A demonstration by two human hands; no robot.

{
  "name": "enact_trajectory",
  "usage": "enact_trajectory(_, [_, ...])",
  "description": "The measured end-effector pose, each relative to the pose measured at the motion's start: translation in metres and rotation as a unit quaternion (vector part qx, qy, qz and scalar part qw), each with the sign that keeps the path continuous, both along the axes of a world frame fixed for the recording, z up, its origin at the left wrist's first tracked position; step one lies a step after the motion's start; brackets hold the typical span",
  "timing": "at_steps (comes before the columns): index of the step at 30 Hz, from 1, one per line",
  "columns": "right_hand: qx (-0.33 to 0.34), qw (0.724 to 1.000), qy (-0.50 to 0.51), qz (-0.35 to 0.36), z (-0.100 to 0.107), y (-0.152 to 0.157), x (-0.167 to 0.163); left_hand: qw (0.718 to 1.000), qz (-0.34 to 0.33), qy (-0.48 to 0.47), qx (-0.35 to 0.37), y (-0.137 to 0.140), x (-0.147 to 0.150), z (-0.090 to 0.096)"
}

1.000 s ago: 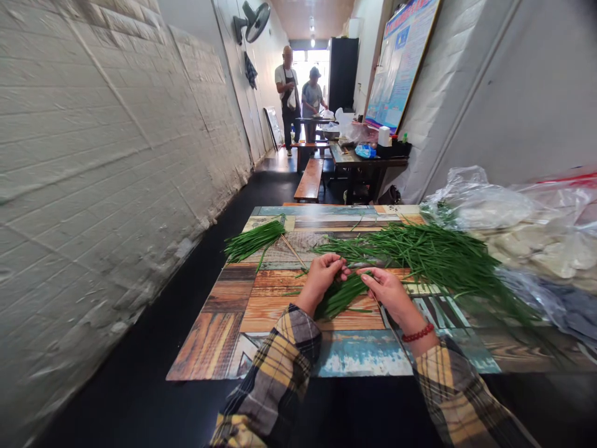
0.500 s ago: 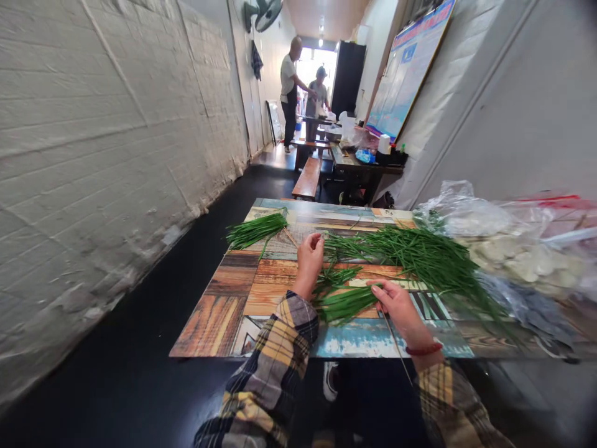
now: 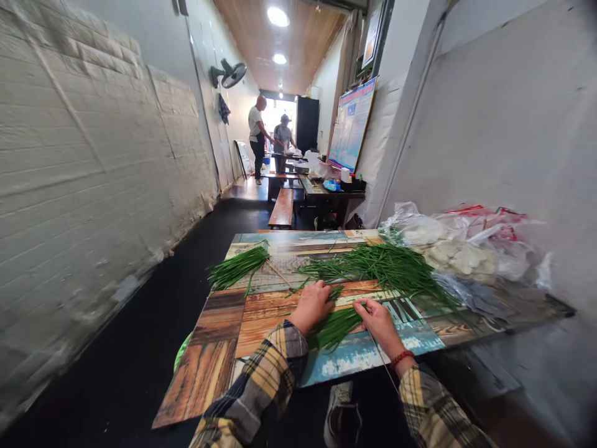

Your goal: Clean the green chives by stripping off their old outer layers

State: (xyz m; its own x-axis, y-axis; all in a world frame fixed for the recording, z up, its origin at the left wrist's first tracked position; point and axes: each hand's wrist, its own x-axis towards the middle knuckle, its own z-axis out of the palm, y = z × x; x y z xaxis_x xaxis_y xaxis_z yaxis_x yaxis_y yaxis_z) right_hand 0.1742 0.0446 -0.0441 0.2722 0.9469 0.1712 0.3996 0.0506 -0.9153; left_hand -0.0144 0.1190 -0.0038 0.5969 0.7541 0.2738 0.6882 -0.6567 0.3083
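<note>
My right hand [image 3: 379, 322] pinches one end of a bunch of green chives [image 3: 339, 328] near the front edge of the table [image 3: 214, 367]. A thin stick [image 3: 383, 361] hangs down from under this hand, past the table edge. My left hand [image 3: 311, 306] is closed and low over the table, beside a small heap of chives [image 3: 336, 291]; whatever its fingertips hold is hidden. Behind both hands lies a big loose pile of chives [image 3: 387, 264]. A separate bunch of chives [image 3: 239, 266] lies at the far left, with a thin wooden stick [image 3: 278, 274] at its right end.
Clear plastic bags [image 3: 461, 246] with pale contents sit at the table's right end. Beyond the table are a wooden bench [image 3: 282, 208] and another table [image 3: 321, 190] with items on it. Two people stand at the back. A wall [image 3: 93, 155] runs along the left.
My left hand has come down and nearer, from above the table to beside the small heap. My right hand still holds the bunch. The camera view has tilted up and turned right.
</note>
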Motion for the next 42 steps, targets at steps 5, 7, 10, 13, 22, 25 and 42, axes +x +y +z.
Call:
enact_trajectory(5, [-0.004,1.0,-0.004,-0.013,0.0,0.0,-0.001,0.998,0.011,0.056,0.028,0.006,-0.001,-0.006])
enact_trajectory(7, [-0.008,1.0,0.002,-0.017,0.0,0.0,0.0,0.997,0.011,0.064,0.028,0.007,-0.001,-0.008])
enact_trajectory(10, [-0.014,0.999,0.012,-0.032,0.0,0.003,-0.005,0.998,0.016,0.057,0.02,0.007,-0.003,-0.011])
enact_trajectory(13, [-0.011,0.999,0.005,-0.047,0.0,0.006,-0.018,1.0,0.021,0.014,0.014,0.007,-0.007,-0.015])
enact_trajectory(22, [-0.024,0.997,0.028,-0.072,-0.001,0.006,-0.039,0.964,0.034,-0.244,-0.102,0.02,-0.009,-0.024])
enact_trajectory(25, [-0.025,0.996,0.041,-0.076,-0.004,0.008,-0.037,0.948,0.04,-0.293,-0.117,0.025,-0.009,-0.026])
enact_trajectory(42, [-0.025,0.993,0.083,-0.085,-0.015,0.014,-0.032,0.919,0.051,-0.345,-0.185,0.033,-0.01,-0.033])
